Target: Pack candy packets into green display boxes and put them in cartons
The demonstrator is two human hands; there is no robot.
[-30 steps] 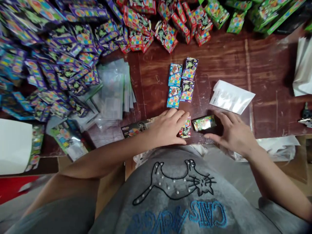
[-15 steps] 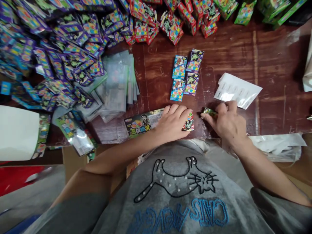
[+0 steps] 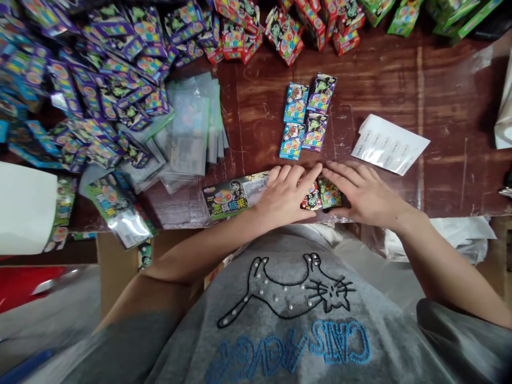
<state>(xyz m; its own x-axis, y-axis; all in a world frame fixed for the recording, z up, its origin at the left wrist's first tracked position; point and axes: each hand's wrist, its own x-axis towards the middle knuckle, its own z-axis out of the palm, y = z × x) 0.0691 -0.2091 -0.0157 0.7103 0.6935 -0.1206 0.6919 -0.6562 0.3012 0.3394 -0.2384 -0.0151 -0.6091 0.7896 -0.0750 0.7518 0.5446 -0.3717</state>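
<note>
My left hand [image 3: 287,193] lies flat with fingers stretched out on a red small box [image 3: 311,199] at the table's near edge. My right hand [image 3: 362,192] is flat too, fingers together, pressing against a green small box [image 3: 330,194] that sits right beside the red one. Just beyond the hands lie two blue boxes [image 3: 293,121] and two purple boxes [image 3: 318,112] in a two-by-two block. A printed flat bag [image 3: 232,196] lies under my left wrist.
A big heap of purple boxes [image 3: 88,80] fills the left. Red boxes [image 3: 280,29] and green boxes [image 3: 404,16] line the far edge. Clear bags [image 3: 192,133] are stacked left of centre. A white label sheet [image 3: 390,144] lies at right on the wooden table [image 3: 440,96].
My right hand set the green box down upright next to the red one and flattened its fingers over it. My left hand stayed on the red box.
</note>
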